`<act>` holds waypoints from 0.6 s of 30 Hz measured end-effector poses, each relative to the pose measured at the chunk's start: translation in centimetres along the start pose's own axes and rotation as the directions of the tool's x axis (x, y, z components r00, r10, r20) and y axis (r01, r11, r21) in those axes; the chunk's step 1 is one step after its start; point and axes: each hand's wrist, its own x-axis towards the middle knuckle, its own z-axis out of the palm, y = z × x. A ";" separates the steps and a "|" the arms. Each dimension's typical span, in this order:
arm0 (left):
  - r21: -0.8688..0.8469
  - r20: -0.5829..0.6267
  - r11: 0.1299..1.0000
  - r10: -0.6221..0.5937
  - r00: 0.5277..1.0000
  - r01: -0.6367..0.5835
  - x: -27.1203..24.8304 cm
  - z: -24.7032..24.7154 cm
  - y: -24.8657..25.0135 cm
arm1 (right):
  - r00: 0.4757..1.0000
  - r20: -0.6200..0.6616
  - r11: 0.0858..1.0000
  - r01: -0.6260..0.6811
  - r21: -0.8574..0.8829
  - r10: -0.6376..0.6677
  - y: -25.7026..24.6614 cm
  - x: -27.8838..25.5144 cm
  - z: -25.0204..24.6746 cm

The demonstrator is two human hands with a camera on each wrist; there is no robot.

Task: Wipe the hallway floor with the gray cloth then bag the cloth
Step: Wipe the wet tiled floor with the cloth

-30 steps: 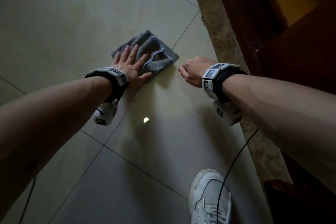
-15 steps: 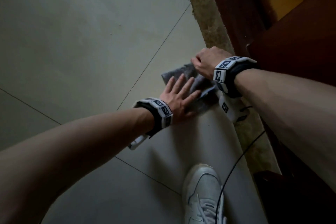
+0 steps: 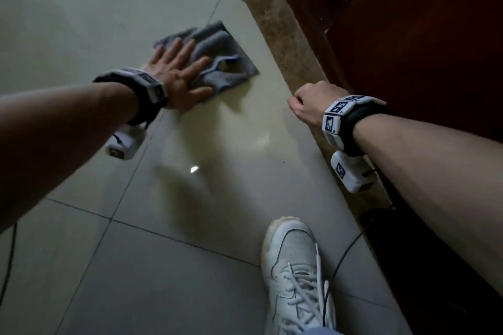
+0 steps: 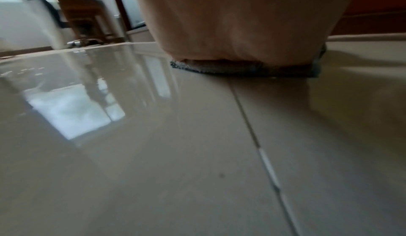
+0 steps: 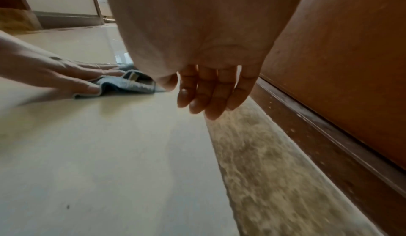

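The gray cloth [image 3: 226, 62] lies crumpled on the glossy beige floor tiles [image 3: 81, 8]. My left hand [image 3: 177, 73] lies flat on its near left part, fingers straight and spread, pressing it down. In the left wrist view the cloth [image 4: 241, 69] shows as a thin edge under my palm [image 4: 241, 22]. My right hand [image 3: 307, 106] hovers to the right, well apart from the cloth, beside the speckled strip. In the right wrist view its fingers [image 5: 208, 92] hang loosely curled and hold nothing; the cloth [image 5: 131, 85] and my left hand [image 5: 54, 73] show beyond. No bag is in view.
A speckled brown threshold strip [image 3: 285, 43] runs along the right, with dark red-brown wood [image 3: 408, 35] behind it. My white sneaker [image 3: 294, 275] stands on the tiles at the bottom, and a black cable [image 3: 343, 253] hangs past it. Open tiles stretch to the left.
My left hand swept the cloth right, up to my right hand, then back left and away from it. The right hand stayed by the strip.
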 end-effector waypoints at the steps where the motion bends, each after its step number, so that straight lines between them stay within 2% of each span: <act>1: -0.030 0.011 0.997 -0.071 0.997 0.072 0.3 -0.1 -0.2 | 1.000 0.010 1.000 -0.016 -0.008 0.016 0.5 -0.4 0.4; 5: -0.118 0.017 0.965 -0.235 0.972 0.235 0.9 0.3 2.9 | 0.997 0.045 0.998 -0.055 -0.023 0.056 1.9 -1.3 1.0; 8: -0.126 0.006 0.972 -0.199 0.980 0.198 0.6 0.9 6.9 | 0.997 0.045 0.998 -0.063 -0.007 0.063 2.1 -1.0 0.4; 10: -0.075 -0.018 0.994 -0.084 0.996 0.083 -0.6 1.8 9.5 | 0.998 0.028 0.999 -0.047 0.004 0.047 1.5 -0.5 -0.4; 12: -0.046 -0.059 0.992 0.119 0.991 -0.122 -2.2 3.3 11.9 | 0.999 0.011 0.999 -0.031 0.009 0.031 0.7 0.0 -1.1; 15: 0.017 -0.092 0.905 0.426 0.900 -0.426 -4.9 5.4 14.2 | 1.000 -0.001 1.000 0.006 0.013 -0.006 -0.9 0.6 -1.6; 18: 0.109 -0.073 0.805 0.592 0.803 -0.583 -7.0 7.0 14.6 | 0.998 -0.037 0.999 0.048 0.017 -0.048 -2.7 0.9 -1.5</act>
